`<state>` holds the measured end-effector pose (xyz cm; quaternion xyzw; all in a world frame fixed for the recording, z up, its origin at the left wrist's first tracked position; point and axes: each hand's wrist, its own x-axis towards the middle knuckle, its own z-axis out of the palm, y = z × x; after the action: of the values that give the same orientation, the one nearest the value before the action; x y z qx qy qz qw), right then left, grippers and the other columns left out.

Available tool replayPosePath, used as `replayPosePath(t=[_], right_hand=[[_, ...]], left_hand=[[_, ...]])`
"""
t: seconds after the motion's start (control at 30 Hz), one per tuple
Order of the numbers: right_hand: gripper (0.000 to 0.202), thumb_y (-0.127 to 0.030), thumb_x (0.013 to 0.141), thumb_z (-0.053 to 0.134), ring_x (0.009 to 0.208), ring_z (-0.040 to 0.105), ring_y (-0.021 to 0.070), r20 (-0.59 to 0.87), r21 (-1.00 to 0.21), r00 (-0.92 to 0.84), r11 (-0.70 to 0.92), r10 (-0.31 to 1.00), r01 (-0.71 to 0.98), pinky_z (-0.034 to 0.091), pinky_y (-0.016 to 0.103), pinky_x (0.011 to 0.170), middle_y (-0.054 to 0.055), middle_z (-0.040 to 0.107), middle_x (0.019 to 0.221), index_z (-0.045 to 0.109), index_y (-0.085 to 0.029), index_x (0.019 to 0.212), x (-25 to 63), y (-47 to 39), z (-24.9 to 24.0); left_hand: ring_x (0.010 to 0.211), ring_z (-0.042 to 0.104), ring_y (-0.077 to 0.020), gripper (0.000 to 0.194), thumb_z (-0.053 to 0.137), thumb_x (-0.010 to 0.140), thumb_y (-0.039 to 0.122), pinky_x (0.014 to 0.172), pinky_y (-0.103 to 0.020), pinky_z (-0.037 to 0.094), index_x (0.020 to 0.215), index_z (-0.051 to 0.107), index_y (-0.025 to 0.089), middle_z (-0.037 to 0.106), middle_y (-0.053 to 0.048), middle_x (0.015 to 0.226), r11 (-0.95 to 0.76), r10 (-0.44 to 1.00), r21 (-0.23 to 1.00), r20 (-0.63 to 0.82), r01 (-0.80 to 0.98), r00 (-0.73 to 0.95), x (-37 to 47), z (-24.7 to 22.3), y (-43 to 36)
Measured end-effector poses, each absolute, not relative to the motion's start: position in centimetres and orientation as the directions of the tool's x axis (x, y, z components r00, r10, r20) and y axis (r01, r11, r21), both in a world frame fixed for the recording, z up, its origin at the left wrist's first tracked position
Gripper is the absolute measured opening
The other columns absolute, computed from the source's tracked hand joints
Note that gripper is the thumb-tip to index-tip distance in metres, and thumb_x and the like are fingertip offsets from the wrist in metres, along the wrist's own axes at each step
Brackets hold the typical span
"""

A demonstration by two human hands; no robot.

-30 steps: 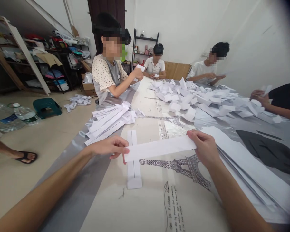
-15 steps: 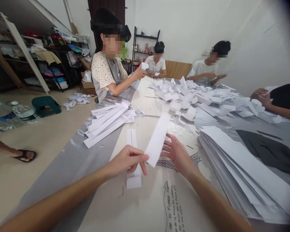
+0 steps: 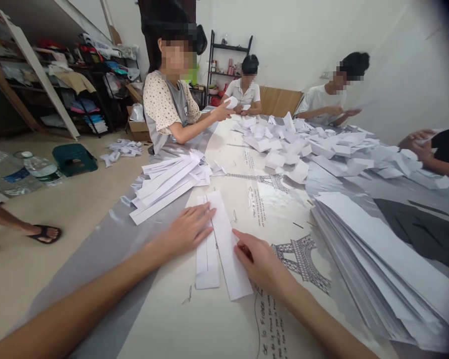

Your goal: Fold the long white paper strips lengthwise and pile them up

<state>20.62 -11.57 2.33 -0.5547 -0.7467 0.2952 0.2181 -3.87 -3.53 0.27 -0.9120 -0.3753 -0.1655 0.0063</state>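
A folded white paper strip (image 3: 230,249) lies slanted on the table in front of me. Beside it on the left is a second white strip (image 3: 207,276) with a dark line along it; the two meet near their far ends. My left hand (image 3: 189,227) rests flat across the lined strip, fingers stretched out, fingertips at the slanted strip's left edge. On the other side, my right hand (image 3: 260,257) is closed, its curled fingers at the slanted strip's right edge.
Left of centre lies a pile of flat strips (image 3: 168,184). A large heap of folded paper pieces (image 3: 322,147) spreads across the far right. A stack of long white sheets (image 3: 381,264) is at near right. Several people sit around the printed table cover (image 3: 164,319).
The strip held raised between my hands is now down on the table beside the lined strip. My left hand has flattened over the lined strip; my right has moved nearer and curled.
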Motion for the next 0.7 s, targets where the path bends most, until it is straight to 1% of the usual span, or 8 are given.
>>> replayPosePath(t=[0.1,0.2,0.3,0.37,0.47,0.53,0.63,0.7], right_hand=[[0.029,-0.027,0.099,0.045,0.071,0.059,0.0216,0.028,-0.635,-0.29,0.242,0.956,0.734,0.05,0.035,0.064,0.003,0.062,0.082,0.064,-0.025,0.121,20.0,-12.3,3.0],[0.02,-0.029,0.098,0.049,0.07,0.058,0.0204,0.036,-0.618,-0.256,0.223,0.966,0.754,0.053,0.036,0.064,0.004,0.059,0.087,0.064,-0.024,0.11,19.7,-12.6,3.1],[0.024,-0.031,0.096,0.052,0.071,0.06,0.0199,0.018,-0.62,-0.222,0.186,0.975,0.763,0.056,0.037,0.061,0.007,0.058,0.102,0.062,-0.024,0.116,19.7,-12.8,2.7],[0.031,-0.031,0.094,0.055,0.078,0.064,0.0211,0.029,-0.64,-0.201,0.173,0.979,0.749,0.059,0.039,0.064,0.009,0.057,0.116,0.061,-0.025,0.124,19.9,-12.8,2.2],[0.038,-0.028,0.092,0.058,0.1,0.067,0.0251,0.081,-0.687,-0.179,0.185,0.981,0.703,0.063,0.041,0.078,0.011,0.054,0.133,0.061,-0.026,0.13,20.3,-12.6,1.3],[0.042,-0.026,0.092,0.057,0.117,0.064,0.0281,0.109,-0.71,-0.194,0.213,0.975,0.672,0.061,0.045,0.09,0.011,0.053,0.141,0.061,-0.027,0.133,20.5,-12.4,0.9],[0.045,-0.03,0.096,0.058,0.138,0.051,0.0322,0.127,-0.709,-0.289,0.291,0.949,0.643,0.051,0.054,0.109,0.01,0.05,0.153,0.06,-0.028,0.14,20.3,-12.6,1.0],[0.053,-0.04,0.098,0.058,0.147,0.042,0.0335,0.097,-0.693,-0.377,0.335,0.921,0.639,0.042,0.059,0.117,0.009,0.045,0.159,0.052,-0.028,0.15,20.1,-12.9,1.5]], left_hand=[[0.139,0.049,-0.0295,0.049,0.032,0.11,0.044,0.113,-0.047,0.038,0.145,0.05,0.015,0.051,-0.016,0.152,-0.693,0.71,0.109,0.275,0.713,0.649,-3.5,-0.3,-3.9],[0.136,0.05,-0.0317,0.052,0.037,0.108,0.049,0.111,-0.049,0.04,0.142,0.053,0.014,0.055,-0.017,0.147,-0.685,0.715,0.113,0.29,0.72,0.636,-2.9,-0.1,-4.5],[0.13,0.053,-0.0337,0.053,0.045,0.104,0.052,0.108,-0.05,0.042,0.138,0.055,0.014,0.059,-0.018,0.139,-0.667,0.732,0.123,0.291,0.735,0.616,-2.4,0.5,-5.2],[0.126,0.054,-0.0347,0.051,0.049,0.101,0.052,0.107,-0.051,0.041,0.134,0.057,0.014,0.061,-0.018,0.132,-0.653,0.743,0.126,0.297,0.747,0.6,-2.2,0.8,-5.5],[0.128,0.052,-0.037,0.052,0.053,0.098,0.053,0.108,-0.053,0.041,0.129,0.059,0.012,0.06,-0.019,0.13,-0.639,0.751,0.127,0.316,0.758,0.58,-2.0,0.7,-5.8],[0.13,0.05,-0.0381,0.052,0.053,0.098,0.054,0.107,-0.053,0.042,0.128,0.058,0.011,0.057,-0.021,0.135,-0.634,0.754,0.14,0.33,0.76,0.568,-1.9,0.4,-5.9],[0.129,0.052,-0.0375,0.05,0.051,0.099,0.052,0.107,-0.053,0.043,0.13,0.055,0.013,0.052,-0.022,0.142,-0.636,0.752,0.167,0.352,0.753,0.557,-2.0,0.0,-5.8],[0.128,0.053,-0.037,0.049,0.051,0.099,0.049,0.108,-0.054,0.042,0.132,0.051,0.013,0.052,-0.022,0.143,-0.635,0.754,0.187,0.359,0.749,0.55,-1.9,-0.2,-5.8]])
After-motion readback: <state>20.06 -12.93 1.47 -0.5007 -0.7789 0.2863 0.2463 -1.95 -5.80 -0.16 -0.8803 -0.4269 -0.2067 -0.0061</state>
